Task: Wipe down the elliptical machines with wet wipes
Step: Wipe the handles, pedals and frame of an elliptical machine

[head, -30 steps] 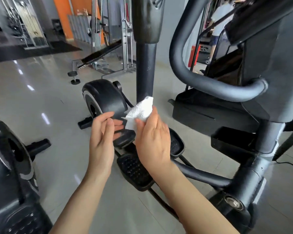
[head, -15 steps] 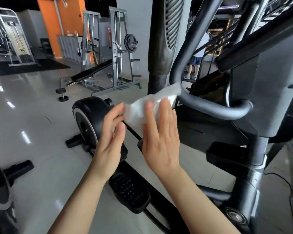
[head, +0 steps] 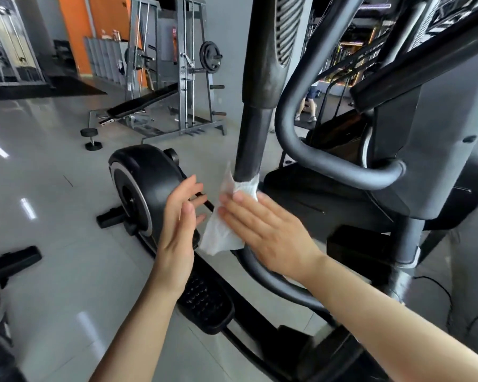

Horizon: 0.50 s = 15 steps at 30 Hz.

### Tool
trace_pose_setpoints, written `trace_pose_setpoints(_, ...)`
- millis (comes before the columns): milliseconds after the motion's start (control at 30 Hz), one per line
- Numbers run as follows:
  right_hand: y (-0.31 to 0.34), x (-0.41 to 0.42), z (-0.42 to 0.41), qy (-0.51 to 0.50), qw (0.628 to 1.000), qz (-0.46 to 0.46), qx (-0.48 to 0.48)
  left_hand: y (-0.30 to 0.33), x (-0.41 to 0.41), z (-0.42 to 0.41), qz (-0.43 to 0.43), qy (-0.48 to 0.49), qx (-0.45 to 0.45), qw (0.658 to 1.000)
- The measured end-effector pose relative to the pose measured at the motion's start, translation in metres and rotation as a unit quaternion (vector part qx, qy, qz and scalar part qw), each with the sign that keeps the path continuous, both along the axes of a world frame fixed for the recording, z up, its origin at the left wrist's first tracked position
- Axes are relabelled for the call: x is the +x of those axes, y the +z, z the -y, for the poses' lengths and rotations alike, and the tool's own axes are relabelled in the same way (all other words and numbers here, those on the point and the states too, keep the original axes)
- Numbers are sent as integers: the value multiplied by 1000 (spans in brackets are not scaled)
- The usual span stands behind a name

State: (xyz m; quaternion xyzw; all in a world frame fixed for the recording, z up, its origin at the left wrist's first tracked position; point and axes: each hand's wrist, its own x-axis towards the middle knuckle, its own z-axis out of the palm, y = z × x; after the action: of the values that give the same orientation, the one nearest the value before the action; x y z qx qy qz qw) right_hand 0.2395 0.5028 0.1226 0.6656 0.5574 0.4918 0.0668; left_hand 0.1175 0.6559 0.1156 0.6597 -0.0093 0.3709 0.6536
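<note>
flywheel housing (head: 141, 188) of the elliptical sits far left on the floor, black and rigid. left hand (head: 178, 230) next: fingers straight, holding nothing, just beside the wet wipe (head: 226, 216) and apart from it. wipe is thin, limp, damp; it should drape and bunch easily, so best handled by flat palm pressure or a pinch at a free edge. right hand (head: 265, 227) lies flat with straight fingers pressing the wipe against the upright handlebar post (head: 250, 144), its top edge folded onto the post. curved grip bar (head: 329, 161) further right, looks smooth, likely slick when wet. no readable brand or label.
</note>
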Motion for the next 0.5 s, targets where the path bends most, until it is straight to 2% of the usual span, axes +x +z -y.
trace_pose_setpoints(133,-60,-5,19,-78,991,-28,-104,-25,-5,20,-54,-19,-63,996)
trace_pose_setpoints(267,-92,-17,54,-81,965,-182,-171,-48,-3,47,-132,-39,-98,986)
trace_pose_setpoints(300,-97,-20,63,-92,951,-208,-210,-54,-3,53,-146,-34,-99,984)
trace_pose_setpoints(367,-108,-25,80,-140,895,-330,-267,-66,-4,65,-169,-23,-110,979)
trace_pose_setpoints(400,-112,-28,84,-144,886,-367,-244,-71,-6,70,-179,-18,-118,977)
trace_pose_setpoints(500,-126,-32,99,-158,915,-323,-184,-88,-13,84,-207,2,-143,968)
